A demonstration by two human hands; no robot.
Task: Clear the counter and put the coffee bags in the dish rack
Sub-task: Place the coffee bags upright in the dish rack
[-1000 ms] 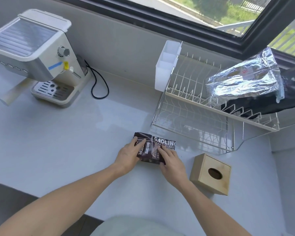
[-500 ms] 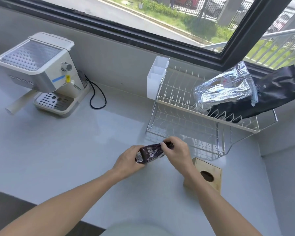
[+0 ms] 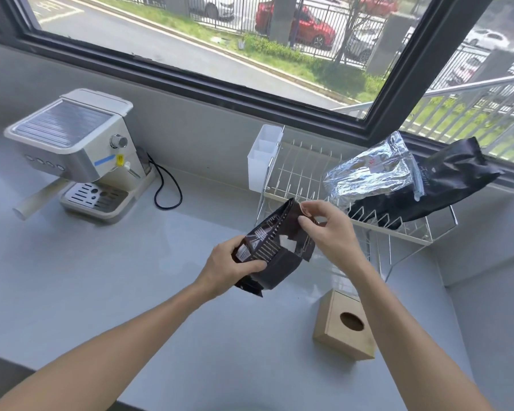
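Observation:
A dark brown coffee bag [image 3: 275,247] with pale print is held up off the white counter [image 3: 101,277], tilted, just in front of the wire dish rack [image 3: 297,170]. My left hand [image 3: 230,264] grips its lower end. My right hand [image 3: 328,229] pinches its top edge. On the rack's upper tier lie a silver foil bag [image 3: 368,173] and a black bag [image 3: 451,185], side by side at the right.
A cream espresso machine [image 3: 72,152] with a black cable [image 3: 166,188] stands at the back left. A white cutlery holder [image 3: 261,158] hangs on the rack's left end. A wooden tissue box [image 3: 344,324] sits near my right forearm. A window runs along the back.
Both hands have lifted the dark brown bag off the counter and raised it toward the rack, turning it so its back shows. The view has tilted upward.

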